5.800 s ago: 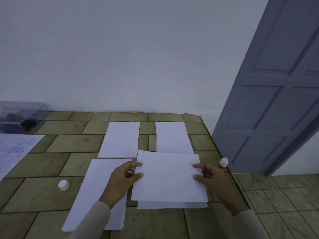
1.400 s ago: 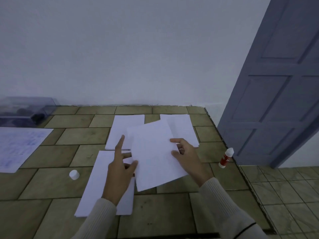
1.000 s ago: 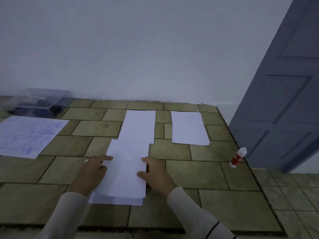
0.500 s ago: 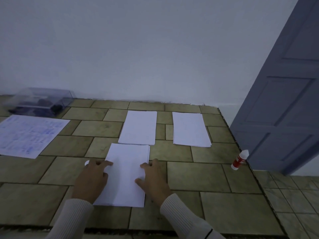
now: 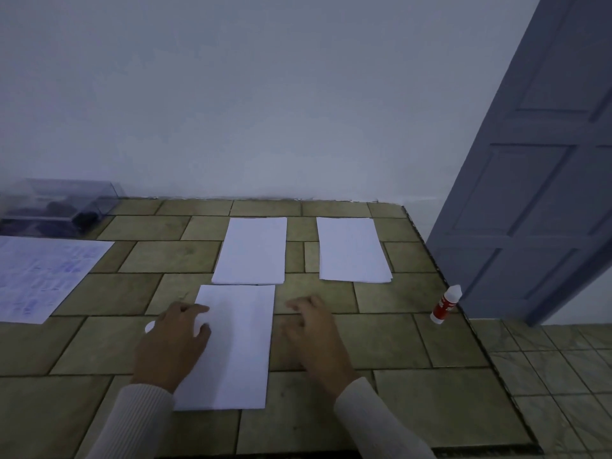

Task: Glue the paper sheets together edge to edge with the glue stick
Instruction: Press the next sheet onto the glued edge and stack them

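Note:
Three white paper stacks lie on the tiled surface. The near stack (image 5: 235, 346) lies in front of me, its far edge close to the middle stack (image 5: 251, 250). A third stack (image 5: 352, 248) lies at the back right. My left hand (image 5: 172, 346) rests on the near stack's left edge, fingers loosely bent. To the right of that stack, my right hand (image 5: 314, 336) hovers or rests on the tiles, off the paper, holding nothing. The glue stick (image 5: 445, 304), red with a white tip, stands uncapped near the right edge. Its white cap (image 5: 150, 327) peeks out left of my left hand.
A printed sheet (image 5: 43, 276) lies at the left. A clear plastic box (image 5: 59, 207) with dark contents stands at the back left by the wall. The tiled surface (image 5: 430, 402) ends at a dark edge on the right, beside a grey door (image 5: 536, 193).
I laid the sheet from my hands onto the near stack and squared it. My right hand has since slid off the stack's right edge onto the tiles; my left hand stays on it.

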